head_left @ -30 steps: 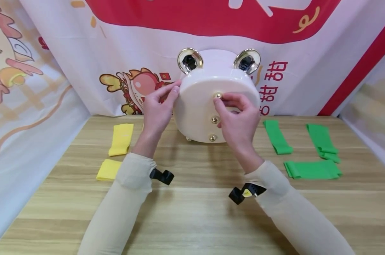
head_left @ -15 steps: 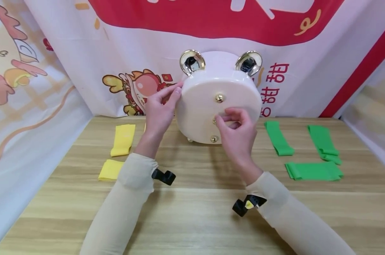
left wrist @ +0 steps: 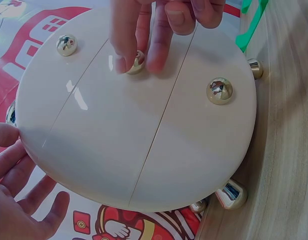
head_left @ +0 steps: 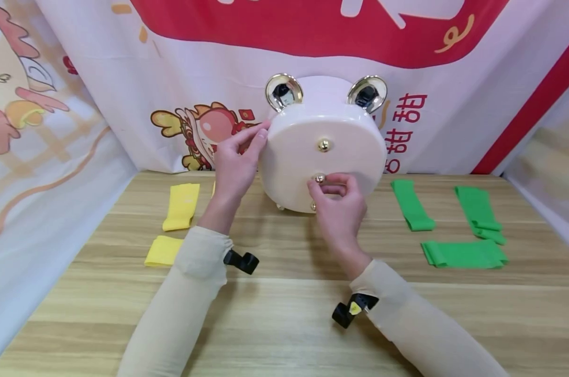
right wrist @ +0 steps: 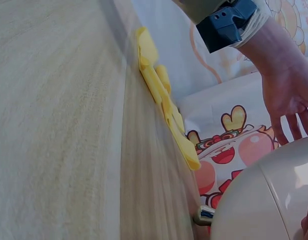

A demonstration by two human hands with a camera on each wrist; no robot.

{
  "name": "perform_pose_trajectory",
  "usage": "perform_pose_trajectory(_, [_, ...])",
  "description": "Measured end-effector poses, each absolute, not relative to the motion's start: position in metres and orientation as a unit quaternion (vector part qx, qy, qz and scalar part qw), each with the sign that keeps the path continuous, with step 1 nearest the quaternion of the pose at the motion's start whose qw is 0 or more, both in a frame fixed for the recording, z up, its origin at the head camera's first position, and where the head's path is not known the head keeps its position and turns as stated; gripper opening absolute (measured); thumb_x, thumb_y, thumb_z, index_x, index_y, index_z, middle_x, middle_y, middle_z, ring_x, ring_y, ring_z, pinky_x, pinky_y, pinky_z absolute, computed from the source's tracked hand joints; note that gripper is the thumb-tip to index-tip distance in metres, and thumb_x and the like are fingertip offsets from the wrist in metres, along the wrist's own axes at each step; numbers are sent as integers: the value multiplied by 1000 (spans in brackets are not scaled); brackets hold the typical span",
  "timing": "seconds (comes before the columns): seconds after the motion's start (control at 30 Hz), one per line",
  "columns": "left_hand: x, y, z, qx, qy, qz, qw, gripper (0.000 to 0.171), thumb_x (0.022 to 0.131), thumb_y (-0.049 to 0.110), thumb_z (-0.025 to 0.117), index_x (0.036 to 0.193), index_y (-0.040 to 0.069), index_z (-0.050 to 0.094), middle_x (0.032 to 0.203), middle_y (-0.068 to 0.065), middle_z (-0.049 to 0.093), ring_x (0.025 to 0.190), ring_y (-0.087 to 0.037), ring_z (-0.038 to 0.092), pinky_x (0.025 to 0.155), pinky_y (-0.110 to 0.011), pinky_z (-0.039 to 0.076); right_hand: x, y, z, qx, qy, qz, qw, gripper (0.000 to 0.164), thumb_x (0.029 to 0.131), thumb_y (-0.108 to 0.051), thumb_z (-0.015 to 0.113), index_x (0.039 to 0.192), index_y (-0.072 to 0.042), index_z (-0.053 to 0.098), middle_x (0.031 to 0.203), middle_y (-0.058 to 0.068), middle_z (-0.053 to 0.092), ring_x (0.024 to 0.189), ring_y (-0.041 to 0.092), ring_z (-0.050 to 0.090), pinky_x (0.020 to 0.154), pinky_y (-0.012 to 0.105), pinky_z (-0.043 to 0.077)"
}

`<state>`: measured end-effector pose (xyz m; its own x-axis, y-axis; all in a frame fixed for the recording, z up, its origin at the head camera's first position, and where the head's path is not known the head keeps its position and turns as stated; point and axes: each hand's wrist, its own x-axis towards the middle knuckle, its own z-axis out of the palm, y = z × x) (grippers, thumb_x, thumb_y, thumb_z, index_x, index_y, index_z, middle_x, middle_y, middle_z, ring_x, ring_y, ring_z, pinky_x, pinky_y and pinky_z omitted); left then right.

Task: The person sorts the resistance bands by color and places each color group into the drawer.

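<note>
A glossy white round box [head_left: 293,167] stands against the back cloth, two gold-rimmed round eyes [head_left: 284,92] on top. Seams in the left wrist view part its front into three bands, each with a gold knob. My left hand [head_left: 237,165] touches the box's left edge, fingers loose. Thumb and fingers of my right hand [head_left: 341,207] are bent on either side of the middle knob [head_left: 319,178]; they blur in the left wrist view, so a grip cannot be confirmed. Above is the top knob [head_left: 324,145]. The bottom knob [left wrist: 220,91] shows fully in the left wrist view.
Folded yellow bands [head_left: 181,206] lie on the wooden table [head_left: 284,324] at the left. On the right lie three green bands, one [head_left: 464,253] nearest the front. Printed cloth [head_left: 218,63] hangs behind and at both sides.
My right hand has moved down from the top knob to the middle one, now a little lower than half a second ago. The left hand stays at the box's edge.
</note>
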<state>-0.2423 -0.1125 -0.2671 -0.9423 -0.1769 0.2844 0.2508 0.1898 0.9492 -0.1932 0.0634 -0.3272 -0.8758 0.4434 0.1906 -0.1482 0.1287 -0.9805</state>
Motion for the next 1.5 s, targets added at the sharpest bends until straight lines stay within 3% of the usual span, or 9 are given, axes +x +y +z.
perform_pose_trajectory(0.27, [-243, -113, -267, -22, -752, -637, 168, 30, 105, 40, 67, 132, 29, 76, 137, 4, 73, 123, -10, 67, 107, -32, 59, -197, 56, -329, -97, -697, 661, 258, 30, 87, -18, 87, 106, -10, 65, 94, 9, 78, 72, 17, 72, 55, 21, 59])
perform_pose_trajectory(0.57, [-245, -113, -268, -21, -751, -639, 167, 30, 104, 41, 67, 131, 30, 77, 136, 5, 74, 123, -10, 67, 107, -33, 59, -202, 53, -334, -105, -686, 661, 286, 26, 85, -17, 87, 100, -9, 67, 92, 8, 79, 83, 22, 74, 57, 17, 57])
perform_pose_trajectory(0.77, [-245, -112, -268, -26, -747, -642, 168, 31, 104, 40, 68, 131, 29, 77, 136, 5, 74, 123, -10, 67, 107, -32, 59, -202, 53, -333, -106, -680, 661, 298, 25, 83, -16, 88, 97, -9, 68, 90, 7, 79, 81, 19, 73, 57, 17, 57])
perform_pose_trajectory(0.93, [-245, -113, -268, -25, -745, -643, 175, 30, 104, 39, 69, 131, 29, 77, 136, 6, 75, 123, -8, 67, 108, -30, 58, -199, 54, -333, -100, -687, 659, 288, 26, 84, -17, 87, 98, -8, 67, 90, 7, 78, 79, 15, 72, 58, 18, 59])
perform_pose_trajectory(1.5, [-245, -113, -269, -24, -750, -638, 173, 30, 104, 39, 68, 131, 29, 77, 134, 4, 75, 121, -10, 68, 109, -31, 57, -177, 61, -332, -86, -701, 655, 270, 27, 84, -16, 88, 97, -7, 66, 90, 9, 79, 80, 18, 74, 63, 21, 62])
